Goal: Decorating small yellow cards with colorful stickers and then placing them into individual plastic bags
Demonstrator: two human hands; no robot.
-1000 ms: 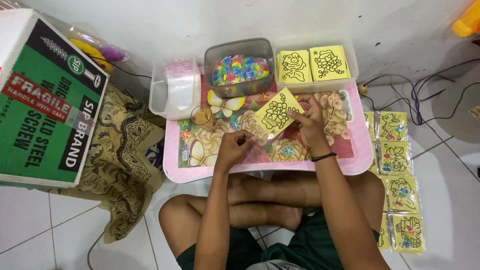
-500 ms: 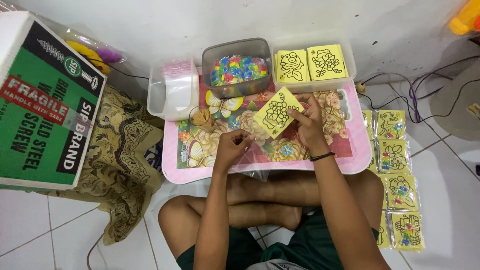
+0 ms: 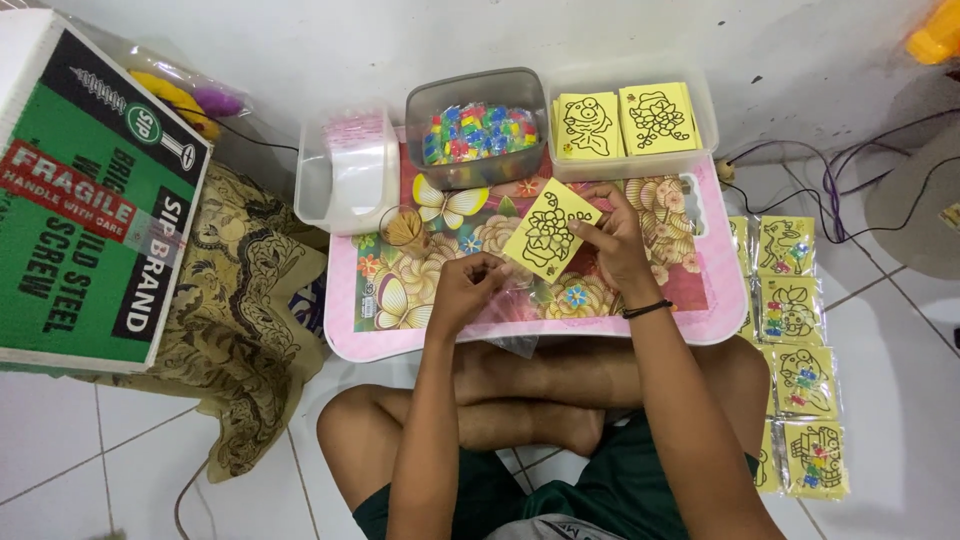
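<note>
A person sits cross-legged on a white tiled floor, seen from above, with a small pink desk (image 3: 700,325) across the knees; its top is printed with butterflies and flowers. The right hand (image 3: 612,240) pinches a yellow card (image 3: 548,233) with a black flower outline, holding it tilted just above the middle of the desk. The left hand (image 3: 466,290) rests near the desk's front edge, its grip closed around what may be a thin clear plastic sleeve (image 3: 512,282), though the view is too poor to be sure.

At the far edge of the desk stand three tubs: a clear tub (image 3: 345,180) on the left with pink packets, a grey tub (image 3: 478,140) of small bright packets in the middle, and a shallow clear tray (image 3: 700,100) with two stacks of yellow cards. A row of wrapped yellow picture cards (image 3: 795,350) lies on the floor to the right. A large green cardboard box (image 3: 85,200) sits to the left on a patterned brown cloth (image 3: 235,330).
</note>
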